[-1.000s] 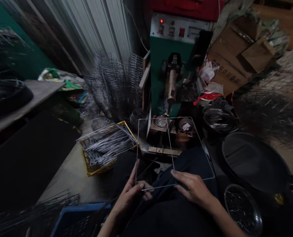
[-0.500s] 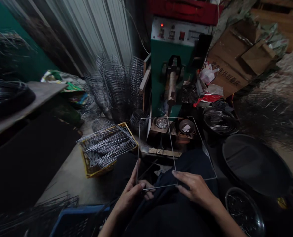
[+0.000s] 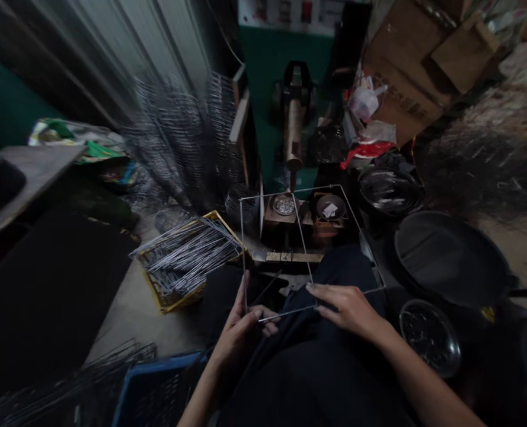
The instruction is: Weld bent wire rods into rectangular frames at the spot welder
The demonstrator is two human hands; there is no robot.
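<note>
A thin metal wire frame (image 3: 302, 237), rectangular with a middle wire across it, is held out in front of me above my lap. My left hand (image 3: 245, 314) is closed on its near left corner, the index finger lying along the left wire. The fingers of my right hand (image 3: 347, 305) pinch the near end of the middle wire. The far side of the frame lies under the lower tip of a green machine's round metal arm (image 3: 293, 136); whether they touch, I cannot tell.
A yellow crate (image 3: 163, 305) of straight wire pieces stands at left, a blue crate (image 3: 127, 379) nearer. Stacked wire baskets (image 3: 174, 136) rise behind. A small dish of metal bits (image 3: 284, 205) sits below the arm. On the right are a large dark round lid (image 3: 450, 255) and a metal bowl (image 3: 430, 338).
My view has tilted down and turned slightly right, so the scene sits higher and more to the left. Both hands keep the same hold on the wire frame.
</note>
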